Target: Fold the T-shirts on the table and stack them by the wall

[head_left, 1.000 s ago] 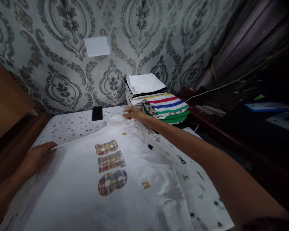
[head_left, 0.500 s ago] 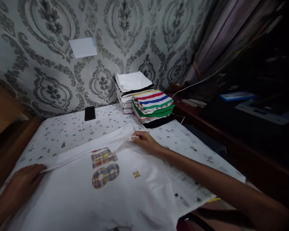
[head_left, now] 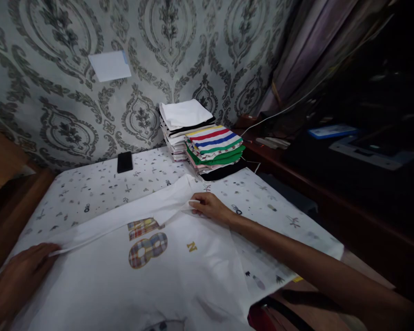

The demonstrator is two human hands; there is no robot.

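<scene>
A white garment (head_left: 103, 280) with plaid figures and a yellow letter lies spread over the near part of the patterned surface. Its far edge is folded over in a long strip that partly covers the plaid print. My left hand (head_left: 25, 271) pinches the fold at its left end. Near the fold's right end, my right hand (head_left: 209, 207) is closed on the garment's edge, thumb and fingers together.
Folded clothes stand in two stacks, a white-topped one (head_left: 186, 115) and a striped-topped one (head_left: 215, 139), at the back. A black phone (head_left: 124, 162) lies left of them. A dark red ledge (head_left: 317, 202) runs along the right side.
The folded strip is wider and covers more of the plaid print. My right hand has moved slightly toward me with the edge. The view has shifted a little.
</scene>
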